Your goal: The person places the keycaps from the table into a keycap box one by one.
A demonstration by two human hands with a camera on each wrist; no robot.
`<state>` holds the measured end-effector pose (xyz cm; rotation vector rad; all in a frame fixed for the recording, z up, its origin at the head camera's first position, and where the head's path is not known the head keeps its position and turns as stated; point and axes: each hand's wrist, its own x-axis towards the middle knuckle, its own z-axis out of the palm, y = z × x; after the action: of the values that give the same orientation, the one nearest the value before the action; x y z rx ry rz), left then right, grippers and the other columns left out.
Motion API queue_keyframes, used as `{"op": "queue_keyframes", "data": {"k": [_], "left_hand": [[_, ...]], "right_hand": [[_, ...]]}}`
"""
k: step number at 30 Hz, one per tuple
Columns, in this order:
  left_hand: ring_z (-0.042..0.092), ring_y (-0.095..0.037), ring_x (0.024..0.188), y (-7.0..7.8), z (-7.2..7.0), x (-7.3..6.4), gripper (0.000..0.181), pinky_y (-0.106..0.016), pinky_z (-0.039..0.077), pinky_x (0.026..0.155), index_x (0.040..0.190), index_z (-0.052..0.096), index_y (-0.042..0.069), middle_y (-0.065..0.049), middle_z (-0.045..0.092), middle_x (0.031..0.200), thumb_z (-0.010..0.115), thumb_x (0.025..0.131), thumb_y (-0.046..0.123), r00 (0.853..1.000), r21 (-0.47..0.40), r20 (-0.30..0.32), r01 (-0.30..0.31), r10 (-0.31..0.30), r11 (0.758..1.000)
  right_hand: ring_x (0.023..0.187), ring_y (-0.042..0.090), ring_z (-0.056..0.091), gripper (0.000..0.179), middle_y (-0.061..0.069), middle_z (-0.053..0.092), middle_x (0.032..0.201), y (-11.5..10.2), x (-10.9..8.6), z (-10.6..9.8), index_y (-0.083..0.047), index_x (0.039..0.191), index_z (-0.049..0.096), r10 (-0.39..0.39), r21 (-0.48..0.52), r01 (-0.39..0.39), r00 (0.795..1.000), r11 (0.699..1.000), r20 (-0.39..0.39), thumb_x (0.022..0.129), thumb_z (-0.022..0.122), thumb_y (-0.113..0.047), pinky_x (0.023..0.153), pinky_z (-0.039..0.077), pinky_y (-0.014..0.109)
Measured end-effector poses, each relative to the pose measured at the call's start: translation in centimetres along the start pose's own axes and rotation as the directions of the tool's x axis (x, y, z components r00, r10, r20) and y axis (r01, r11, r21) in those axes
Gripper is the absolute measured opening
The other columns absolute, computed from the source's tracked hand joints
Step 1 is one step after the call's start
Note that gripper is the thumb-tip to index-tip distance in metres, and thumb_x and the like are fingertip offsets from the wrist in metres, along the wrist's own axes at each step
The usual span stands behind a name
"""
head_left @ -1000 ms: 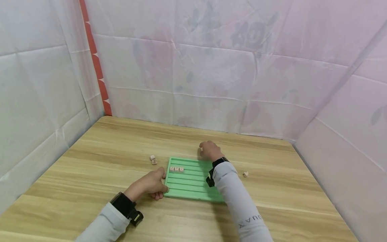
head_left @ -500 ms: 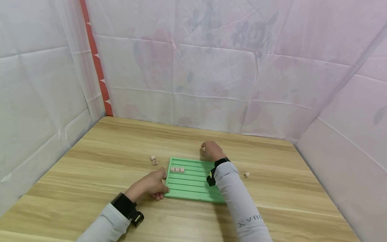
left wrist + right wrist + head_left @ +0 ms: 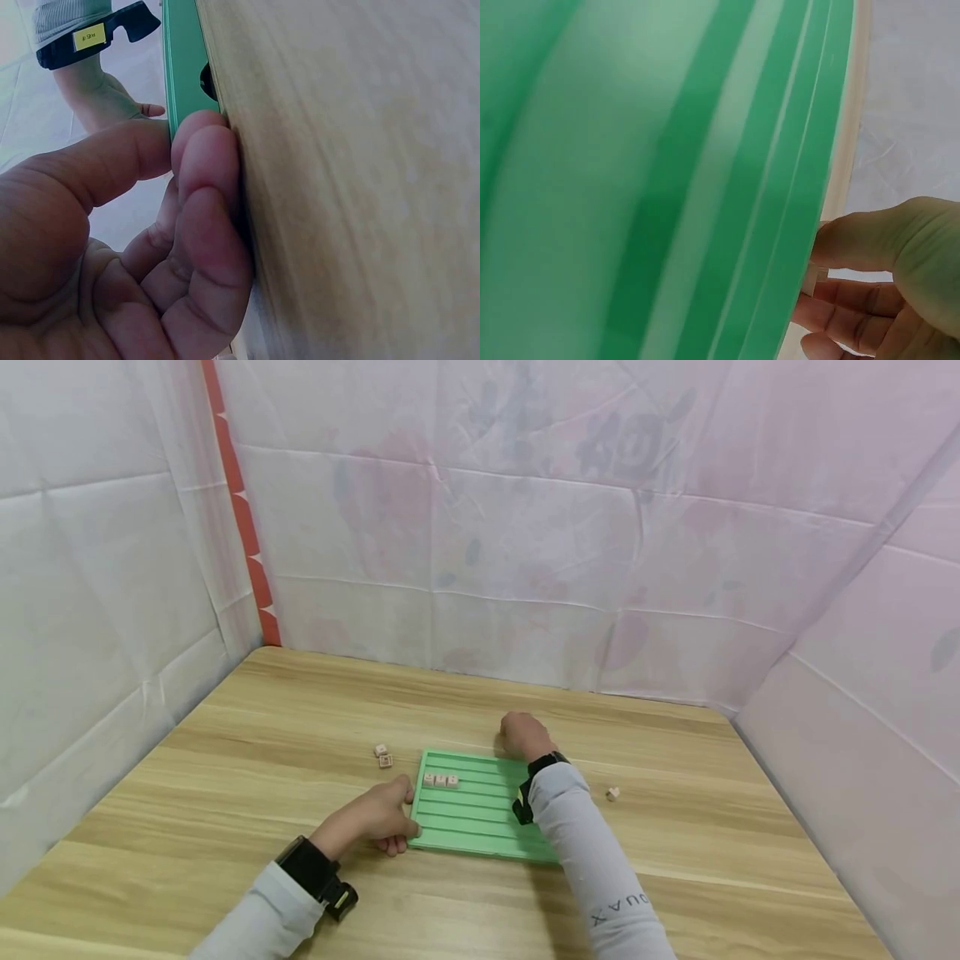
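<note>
A green ridged tray (image 3: pixel 480 831) lies on the table with three small beige tiles (image 3: pixel 440 781) in a row near its left side. My left hand (image 3: pixel 378 817) grips the tray's left edge, thumb on top and fingers curled below, as the left wrist view also shows. Just beyond the tray's far edge is my right hand (image 3: pixel 525 737). In the right wrist view its thumb and fingers pinch a small beige tile (image 3: pixel 816 276), partly hidden by the tray's edge. My right forearm covers the tray's right part.
Left of the tray's far corner lie two more beige tiles (image 3: pixel 381 750), one showing its hollow underside. Another small beige piece (image 3: pixel 612 793) lies to the right of my right forearm. White sheeting (image 3: pixel 525 543) hangs behind the wooden table (image 3: pixel 315 710) and along both sides.
My right hand stays beyond the far edge while its fingers draw in closer. The left hand, tray and loose tiles keep their places; the head view shifts slightly.
</note>
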<state>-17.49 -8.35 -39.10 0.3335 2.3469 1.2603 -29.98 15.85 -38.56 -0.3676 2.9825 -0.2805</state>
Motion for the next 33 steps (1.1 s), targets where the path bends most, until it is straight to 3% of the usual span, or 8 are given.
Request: {"op": "queue_keyframes", "data": {"k": [3,6,13,23,30,33], "left_hand": [[0.054,-0.015,0.042,-0.1,-0.1,0.0,0.032,-0.025,0.044,0.038,0.096,0.04,0.0,-0.011,0.058,0.056,0.067,0.08,-0.002,1.0,0.004,-0.006,0.007,-0.007,1.0],[0.055,-0.015,0.042,-0.4,-0.3,-0.1,0.032,-0.025,0.044,0.038,0.096,0.04,0.0,-0.01,0.058,0.056,0.067,0.08,-0.002,1.0,0.007,-0.012,0.013,-0.013,1.0],[0.054,-0.014,0.041,-1.0,-0.5,-0.3,0.032,-0.025,0.044,0.038,0.095,0.039,0.0,-0.011,0.058,0.056,0.067,0.08,-0.002,1.0,-0.002,-0.015,0.019,-0.019,1.0],[0.054,-0.014,0.041,-0.8,-0.6,-0.2,0.031,-0.024,0.043,0.037,0.095,0.039,0.001,-0.01,0.059,0.056,0.067,0.081,-0.002,1.0,0.006,-0.012,0.014,-0.014,1.0],[0.054,-0.015,0.041,-0.7,-0.3,-0.2,0.032,-0.025,0.044,0.038,0.095,0.039,0.001,-0.01,0.058,0.055,0.068,0.08,-0.002,1.0,0.002,-0.021,0.023,-0.023,1.0],[0.054,-0.015,0.041,-0.6,-0.2,-0.2,0.032,-0.025,0.044,0.038,0.095,0.039,0.001,-0.01,0.058,0.055,0.068,0.08,-0.002,0.999,0.0,-0.024,0.031,-0.031,1.0]], "right_hand": [[0.051,0.013,0.024,0.038,-0.001,0.026,0.055,-0.4,0.2,0.1,-0.011,0.059,0.038,-0.025,0.019,0.025,1.0,0.999,-0.005,0.093,0.052,-0.004,0.05,0.027,0.028],[0.05,0.012,0.014,0.044,-0.002,0.014,0.056,-0.9,0.1,0.1,-0.013,0.057,0.027,-0.047,0.047,0.047,0.999,0.998,-0.003,0.091,0.053,-0.002,0.047,0.02,0.026],[0.049,0.01,0.009,0.047,-0.004,0.01,0.055,-1.6,-0.1,0.0,-0.014,0.057,0.024,-0.071,0.063,0.07,0.997,0.996,0.001,0.089,0.055,-0.002,0.045,0.015,0.024],[0.051,0.012,0.013,0.042,-0.002,0.013,0.058,-1.4,0.0,-0.1,-0.014,0.06,0.025,-0.049,0.071,0.048,0.999,0.996,0.014,0.088,0.051,0.005,0.048,0.019,0.025],[0.049,0.011,0.009,0.048,-0.003,0.011,0.056,-1.2,-0.1,-0.4,-0.013,0.056,0.023,-0.103,0.032,0.103,0.995,0.994,0.007,0.089,0.056,-0.002,0.046,0.016,0.025],[0.052,0.011,0.009,0.047,-0.003,0.01,0.059,-1.1,-0.2,-0.8,-0.014,0.06,0.022,-0.126,0.007,0.125,0.992,0.992,0.023,0.087,0.054,0.006,0.051,0.016,0.025]]}}
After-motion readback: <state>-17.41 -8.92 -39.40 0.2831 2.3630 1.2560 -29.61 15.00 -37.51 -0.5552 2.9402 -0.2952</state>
